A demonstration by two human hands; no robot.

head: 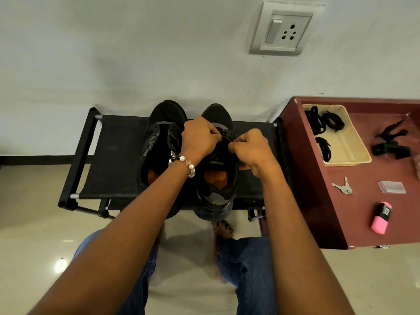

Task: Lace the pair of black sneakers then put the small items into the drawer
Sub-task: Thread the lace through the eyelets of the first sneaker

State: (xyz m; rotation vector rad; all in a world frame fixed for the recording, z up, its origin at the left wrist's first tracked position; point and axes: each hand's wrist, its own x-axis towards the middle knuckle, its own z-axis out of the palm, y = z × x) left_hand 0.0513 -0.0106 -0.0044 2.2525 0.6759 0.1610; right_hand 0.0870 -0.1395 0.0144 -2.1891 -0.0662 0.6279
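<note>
Your two hands meet over the right-hand sneaker (217,169), and everything else is best placed from that grip. Beneath it runs the black fabric rack (118,155) that carries both shoes; the left-hand sneaker (163,142) stands just beside your left wrist, touching its mate, with open eyelets and no lace that you can make out. Well off to the right of the grip sits the dark red cabinet top (363,212). On it, at the far end, is a cream tray (350,146) holding coiled black laces (323,121); nearer you lie the keys (343,187), a clear plastic case (392,187) and a pink and black eraser (381,218). No drawer shows here.

Your left hand (200,138) has its fingers curled in a pinch at the upper eyelets, and your right hand (248,147) pinches likewise just opposite. What they pinch is most likely the lace, but black on black hides it.

Risks, as I judge them: with so little contrast you could skip or double an eyelet. Pull unevenly and one end may slip back out. The shoes overhang the rack's near edge, so a hard tug toward you could tip one off.

The eraser carries print on its black sleeve, too small to read. No brand mark is legible on the sneakers.
</note>
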